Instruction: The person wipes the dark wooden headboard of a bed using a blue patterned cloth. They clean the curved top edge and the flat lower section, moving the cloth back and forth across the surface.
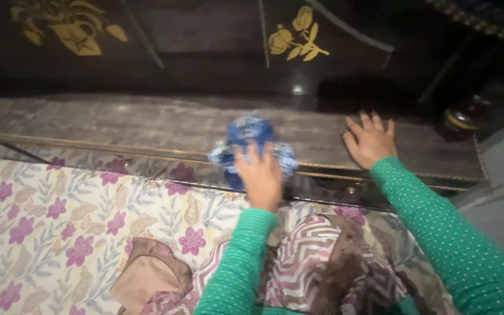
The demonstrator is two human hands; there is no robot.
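A blue cloth pressed on the dark wooden ledge of a bed's headboard, one hand working and one hand resting.

The left hand [261, 175] lies on top of the blue and white cloth [251, 140] and presses it down near the front edge of the wooden ledge [118, 122]; its fingers are bent over the bunched cloth and hold it, so most of the cloth shows beyond and beside the fingertips. It seems the palm is on top so that the cloth stays flat against the wood. The right hand [370, 140] is placed flat on the ledge toward its right end, fingers spread wide and holding nothing, probably to support the body while leaning. Below the front edge lies a flowered bedsheet [59, 221]. Both sleeves are green with white dots.
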